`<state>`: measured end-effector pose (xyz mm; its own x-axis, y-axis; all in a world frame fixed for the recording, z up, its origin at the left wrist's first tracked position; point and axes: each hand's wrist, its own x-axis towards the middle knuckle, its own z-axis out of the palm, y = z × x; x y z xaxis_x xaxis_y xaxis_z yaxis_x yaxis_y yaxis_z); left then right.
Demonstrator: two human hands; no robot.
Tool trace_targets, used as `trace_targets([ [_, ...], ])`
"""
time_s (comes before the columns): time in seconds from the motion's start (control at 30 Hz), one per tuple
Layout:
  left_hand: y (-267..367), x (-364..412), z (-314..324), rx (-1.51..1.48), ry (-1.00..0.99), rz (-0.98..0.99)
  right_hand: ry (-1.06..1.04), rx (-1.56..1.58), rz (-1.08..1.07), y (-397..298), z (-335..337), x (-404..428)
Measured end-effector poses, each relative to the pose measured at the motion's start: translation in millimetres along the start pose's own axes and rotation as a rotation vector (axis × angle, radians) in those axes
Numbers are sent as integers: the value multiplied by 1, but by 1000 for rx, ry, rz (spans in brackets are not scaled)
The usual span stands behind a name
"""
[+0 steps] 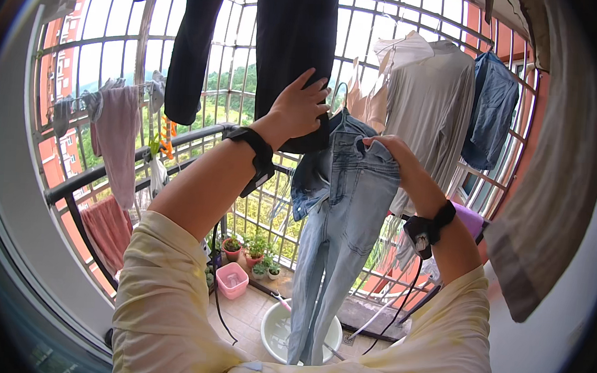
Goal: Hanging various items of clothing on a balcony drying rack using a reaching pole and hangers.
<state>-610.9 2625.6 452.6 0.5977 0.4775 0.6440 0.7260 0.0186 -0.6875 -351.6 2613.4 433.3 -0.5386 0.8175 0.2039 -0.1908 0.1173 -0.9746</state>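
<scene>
My right hand [390,153] grips the waistband of light blue jeans [351,205], which hang down in front of me. The hook of a clothes hanger [341,92] rises above the waistband. My left hand [299,108] is raised with its fingers spread against the lower part of a black garment leg [294,42] hanging overhead. Behind the jeans, on their left side, hangs a darker denim garment [305,179]. The legs of the jeans reach down over a white basin [275,334] on the tiled floor; whether they touch it, I cannot tell.
A grey long-sleeved top [427,92] and a blue denim garment [492,111] hang at the right. A pink cloth [118,139] hangs at the left by the railing [97,172]. Potted plants [232,246] and a pink tub [232,281] stand low by the window bars.
</scene>
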Motion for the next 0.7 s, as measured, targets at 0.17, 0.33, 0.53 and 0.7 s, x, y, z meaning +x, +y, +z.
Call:
trace_targets([
  [0.17, -96, 15, 74, 128, -290, -61, 256, -115, -95, -65, 3, 95],
  [0.33, -125, 29, 130, 150, -370, -220, 144, -213, -363, -125, -28, 183],
  [0.53, -113, 84, 155, 117, -298, -420, 122, -373, -542, -189, -71, 293],
  [0.7, -128, 124, 169, 38, -224, -574, 231, -534, -717, -220, -64, 361],
])
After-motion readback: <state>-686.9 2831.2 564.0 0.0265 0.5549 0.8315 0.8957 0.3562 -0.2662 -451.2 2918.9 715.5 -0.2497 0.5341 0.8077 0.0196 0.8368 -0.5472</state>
